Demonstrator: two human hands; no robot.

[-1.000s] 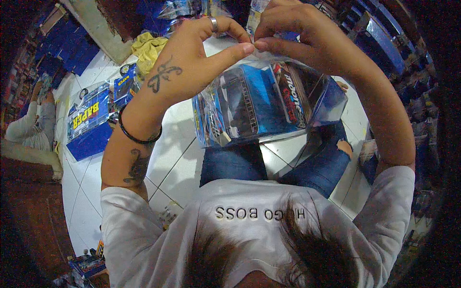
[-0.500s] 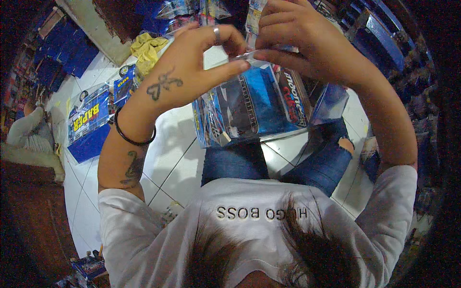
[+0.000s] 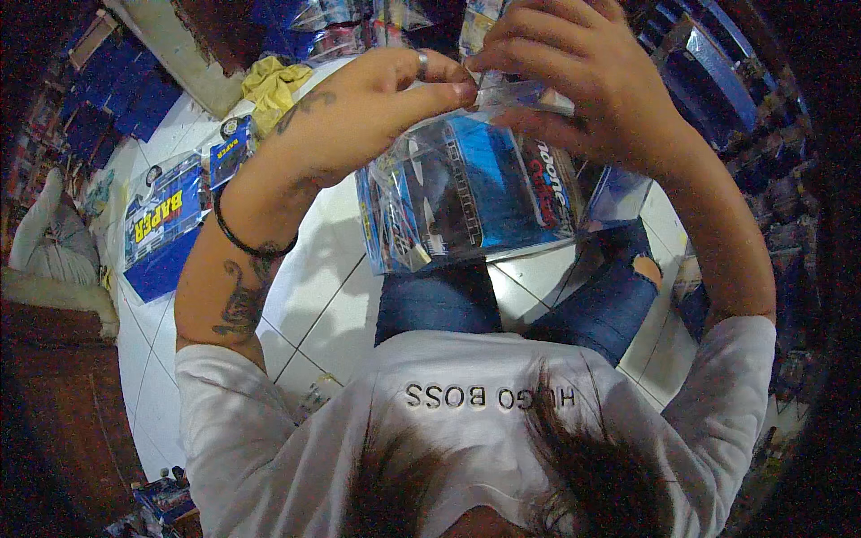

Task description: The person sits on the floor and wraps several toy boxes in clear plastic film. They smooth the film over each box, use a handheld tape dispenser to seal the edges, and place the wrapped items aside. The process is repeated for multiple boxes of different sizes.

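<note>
**Left hand (image 3: 386, 94) pinches the top of a clear bag (image 3: 471, 193); right hand (image 3: 587, 76) spread just beside it**

The left hand has its thumb and forefinger together, clamped on the clear bag's top edge. A silver ring (image 3: 422, 65) sits on one of its fingers, and a black band (image 3: 256, 249) circles the forearm behind it. The right hand is just to the right of those fingertips, its thumb and forefinger apart, with loose plastic between and below them. The forefinger's tip comes close to the left fingertips; whether it touches the plastic cannot be told.

The clear bag is below both hands, on the side toward the body, above the jeans (image 3: 439, 300). Blue and black goods show through it, with a red and dark printed strip below the right hand. The bag's lower right corner sticks out past the right wrist.

To the left of the left hand, a crumpled yellow cloth (image 3: 273, 87) lies beyond the forearm. Left of that same forearm, a blue pack (image 3: 166, 233) with yellow lettering rests on the white tiled floor (image 3: 309, 309), and a smaller blue pack (image 3: 230, 154) with a wheel on it is between it and the cloth. Well to the right of the right hand are more wrapped blue packs (image 3: 717, 81).
</note>
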